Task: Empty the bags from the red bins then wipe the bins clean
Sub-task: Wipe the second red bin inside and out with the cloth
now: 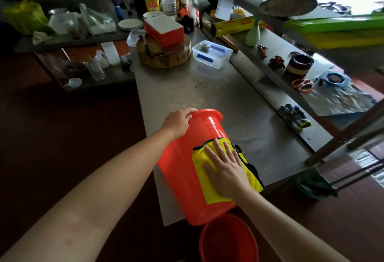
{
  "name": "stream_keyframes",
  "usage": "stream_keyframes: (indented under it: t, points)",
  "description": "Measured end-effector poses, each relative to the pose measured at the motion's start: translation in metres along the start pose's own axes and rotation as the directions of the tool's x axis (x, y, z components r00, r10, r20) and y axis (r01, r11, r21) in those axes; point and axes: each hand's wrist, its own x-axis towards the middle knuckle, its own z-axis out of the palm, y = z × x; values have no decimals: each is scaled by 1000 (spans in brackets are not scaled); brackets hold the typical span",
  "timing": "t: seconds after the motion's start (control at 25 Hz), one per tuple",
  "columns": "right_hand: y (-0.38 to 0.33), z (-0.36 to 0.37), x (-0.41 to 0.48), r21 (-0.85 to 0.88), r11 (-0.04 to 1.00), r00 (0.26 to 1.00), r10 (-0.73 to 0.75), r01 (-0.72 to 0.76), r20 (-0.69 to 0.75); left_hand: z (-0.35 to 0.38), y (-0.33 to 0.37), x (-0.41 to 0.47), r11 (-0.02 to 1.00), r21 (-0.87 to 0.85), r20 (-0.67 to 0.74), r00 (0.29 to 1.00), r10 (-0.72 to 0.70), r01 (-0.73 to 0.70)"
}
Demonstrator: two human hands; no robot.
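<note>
From the head camera, the red bin (pixel 182 168) lies on its side at the near edge of the steel table (pixel 239 99), with no bag showing. The left hand (pixel 178 121) curls over its far rim. The right hand (pixel 225 165), fingers straight, presses a yellow cloth (pixel 204 187) flat on the bin's wall. Emptying looks done and wiping is underway. A second red bin (pixel 226 239), nearer and lower, probably remains to be wiped.

No lettering is legible; the red label on the yellow bottle (pixel 152 0) is too blurred.
</note>
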Motion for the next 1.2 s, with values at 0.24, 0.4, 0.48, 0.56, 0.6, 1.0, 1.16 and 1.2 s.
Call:
stream_keyframes:
  t: [0.24, 0.4, 0.48, 0.56, 0.6, 1.0, 1.16, 1.2]
  points:
    - [-31, -12, 89, 77, 997, 999, -15, 12, 44, -12, -33, -25, 998, -59, -77, 997, -6, 1]
    - [-45, -13, 98, 70, 997, 999, -15, 13, 42, -20, -44, -36, 994, -106, -63, 998, 3, -9]
    - [-44, -9, 79, 65, 997, 999, -30, 30, 9, -23, -45, -37, 995, -98, -31, 999, 10, -13]
    - [-37, -5, 52, 55, 997, 998, -61, 61, -10, -26, -42, -36, 996, -87, 15, 1000, -10, 11]
    - [-31, -2, 38, 47, 996, 997, -74, 74, -6, -27, -37, -34, 996, -81, 33, 999, -31, 33]
    - [4, 13, -46, 27, 998, 998, -57, 56, 24, 5, 26, 17, 956, 293, 85, 996, -33, 7]
    - [3, 10, -49, 62, 996, 998, -62, 61, 11, 4, 25, 16, 957, 290, 41, 999, -27, 14]
    - [1, 9, -48, 69, 996, 998, -63, 62, 8, 2, 23, 14, 964, 265, 25, 999, -24, 16]
